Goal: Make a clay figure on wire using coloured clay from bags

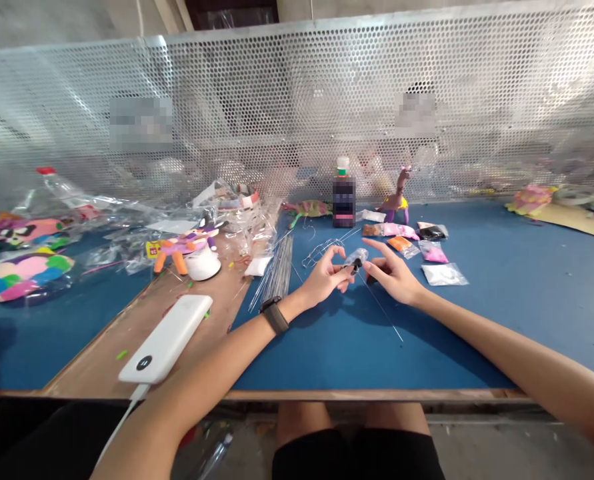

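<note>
My left hand point(327, 275) pinches a small clear plastic packet point(355, 257) with a dark lump of clay in it, over the blue table mat point(501, 313). My right hand point(391, 273) meets it from the right, fingers pinched at the packet's end, with a thin wire point(383, 312) running down and right from the hands. A dark watch band sits on my left wrist. Several small bags of coloured clay point(434, 253) lie just beyond my right hand.
A bundle of thin wires point(277, 275) lies left of my hands. A white power bank point(167, 339) with cable rests on a wooden board point(127, 333). A dark bottle point(343, 198), clay figures point(398, 198) and a perforated metal screen point(297, 113) stand at the back.
</note>
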### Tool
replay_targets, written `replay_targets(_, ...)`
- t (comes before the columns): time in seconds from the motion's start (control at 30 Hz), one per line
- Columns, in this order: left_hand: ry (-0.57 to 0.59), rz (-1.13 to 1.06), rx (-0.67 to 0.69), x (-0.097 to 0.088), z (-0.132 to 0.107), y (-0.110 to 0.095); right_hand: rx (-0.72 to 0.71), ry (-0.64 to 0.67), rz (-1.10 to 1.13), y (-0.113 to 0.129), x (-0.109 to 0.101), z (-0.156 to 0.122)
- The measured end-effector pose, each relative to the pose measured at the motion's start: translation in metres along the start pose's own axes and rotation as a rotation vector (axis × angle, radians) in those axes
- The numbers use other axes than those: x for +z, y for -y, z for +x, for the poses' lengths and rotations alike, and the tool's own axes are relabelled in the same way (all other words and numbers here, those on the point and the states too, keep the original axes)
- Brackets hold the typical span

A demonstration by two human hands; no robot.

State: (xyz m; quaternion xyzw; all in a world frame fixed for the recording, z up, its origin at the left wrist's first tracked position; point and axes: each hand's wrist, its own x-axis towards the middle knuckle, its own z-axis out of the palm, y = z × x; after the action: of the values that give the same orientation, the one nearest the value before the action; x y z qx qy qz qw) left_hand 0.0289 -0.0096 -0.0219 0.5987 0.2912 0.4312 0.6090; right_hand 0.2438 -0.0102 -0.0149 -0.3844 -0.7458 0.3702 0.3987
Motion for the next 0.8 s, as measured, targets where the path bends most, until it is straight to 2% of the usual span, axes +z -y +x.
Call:
replay_targets(0.1, -0.035, 0.176, 0.059, 0.0026, -0.0025, -0.0005, -0.008, 0.019, 0.013, -0.0001, -0.0008, 0.0018)
replay_targets(0.23, -0.218, 0.579, 0.314, 0.004, -0.0051, -0.0039, -0.002, -0.04, -0.079, 0.0021, -0.0031, 0.0035)
replay_targets(0.3, -0.222, 0.704, 0.39, 0.0027, -0.0054, -0.0048, 0.003, -0.063, -0.12, 0.0029, -0.0039, 0.0032)
replay_targets(0.37, -0.161, 0.755, 0.412, 0.0011, -0.0051, -0.0043, 0.0, -0.057, -0.138, 0.0029, -0.0037, 0.0023)
replay_targets(0.43, -0.111, 0.76, 0.386, 0.0003, -0.0047, -0.0029, -0.001, -0.038, -0.143, 0.0022, -0.0026, 0.0012)
replay_targets(0.53, -0.126, 0.713, 0.309, 0.0008, -0.0043, -0.0012, 0.018, -0.037, -0.156, 0.0005, -0.0009, 0.0002)
replay_targets(0.8, -0.15, 0.288, 0.081, 0.0004, 0.0001, 0.001, 0.082, -0.098, -0.172, -0.0024, -0.0031, 0.0028)
